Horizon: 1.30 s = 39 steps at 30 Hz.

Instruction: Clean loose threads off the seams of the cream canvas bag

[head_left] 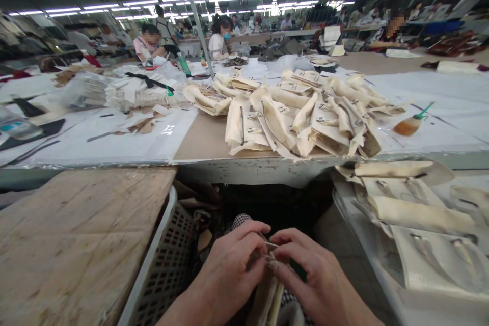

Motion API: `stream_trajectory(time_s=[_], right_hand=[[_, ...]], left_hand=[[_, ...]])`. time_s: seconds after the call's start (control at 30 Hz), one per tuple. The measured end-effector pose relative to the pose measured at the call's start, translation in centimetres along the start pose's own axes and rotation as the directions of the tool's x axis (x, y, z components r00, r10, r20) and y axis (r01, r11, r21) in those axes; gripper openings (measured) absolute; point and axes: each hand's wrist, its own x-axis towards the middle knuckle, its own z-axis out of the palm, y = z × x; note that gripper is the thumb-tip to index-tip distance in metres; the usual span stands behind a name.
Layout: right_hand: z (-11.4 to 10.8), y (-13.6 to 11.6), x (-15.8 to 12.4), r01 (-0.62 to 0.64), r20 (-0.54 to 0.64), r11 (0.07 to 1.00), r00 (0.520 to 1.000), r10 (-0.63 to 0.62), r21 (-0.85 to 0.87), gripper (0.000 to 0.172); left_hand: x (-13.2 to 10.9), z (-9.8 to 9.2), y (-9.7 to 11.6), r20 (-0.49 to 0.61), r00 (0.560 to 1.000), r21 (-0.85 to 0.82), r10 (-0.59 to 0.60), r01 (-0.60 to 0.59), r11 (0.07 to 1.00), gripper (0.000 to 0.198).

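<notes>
My left hand [239, 257] and my right hand [311, 265] are close together over my lap, fingers bent and pinching. Between them is the top edge of a cream bag piece [263, 298], which hangs down between my wrists. A thin pale strand [272, 244] spans the gap between the fingertips; whether it is cord or thread I cannot tell. The fingers hide most of the gripped part. Ahead on the table, similar cream bag pieces [282, 117] with dark narrow straps lie in a loose pile.
A worn board [76, 234] lies at left, beside a white plastic basket [168, 244]. More cream pieces [420, 224] rest on a surface at right. A glue bottle [410, 125] with a green nozzle lies on the long table [244, 168]. Co-workers sit beyond it.
</notes>
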Motion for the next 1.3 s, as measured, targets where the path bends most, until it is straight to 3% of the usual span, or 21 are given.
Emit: stream_trajectory(time_s=[0.13, 0.3, 0.47, 0.57, 0.8, 1.17, 1.3], right_hand=[[0.1, -0.2, 0.4, 0.000, 0.000, 1.000, 1.000, 0.000, 0.022, 0.016], [0.3, -0.2, 0.6, 0.192, -0.040, 0.981, 0.981, -0.192, 0.011, 0.018], [1.2, 0.2, 0.8, 0.256, -0.074, 0.966, 0.964, -0.257, -0.019, 0.018], [1.8, 0.5, 0.7, 0.235, -0.085, 0.971, 0.967, -0.238, -0.046, 0.016], [2.7, 0.7, -0.1, 0.041, -0.215, 0.998, 0.975, -0.050, -0.046, 0.013], [2.8, 0.8, -0.1, 0.003, -0.244, 1.000, 0.970, -0.009, -0.022, 0.011], [2.4, 1.0, -0.1, 0.040, -0.198, 0.997, 0.979, -0.051, -0.060, 0.010]], left_hand=[[-0.2, 0.1, -0.1, 0.002, 1.000, -0.028, -0.028, 0.028, 0.999, 0.016], [-0.4, -0.2, 0.1, -0.037, 0.985, -0.173, -0.166, 0.158, 0.972, 0.016], [-0.4, -0.5, 0.5, 0.047, 0.966, -0.227, -0.253, 0.257, 0.939, 0.008], [-0.5, -0.5, 0.4, 0.050, 0.963, -0.265, -0.266, 0.270, 0.926, 0.009], [-0.5, -0.2, -0.4, 0.053, 0.955, -0.307, -0.291, 0.293, 0.906, 0.006], [-0.3, -0.4, -0.5, 0.080, 0.961, -0.300, -0.265, 0.277, 0.913, 0.004], [-0.2, -0.6, -0.3, 0.071, 0.983, -0.251, -0.171, 0.184, 0.950, 0.017]])
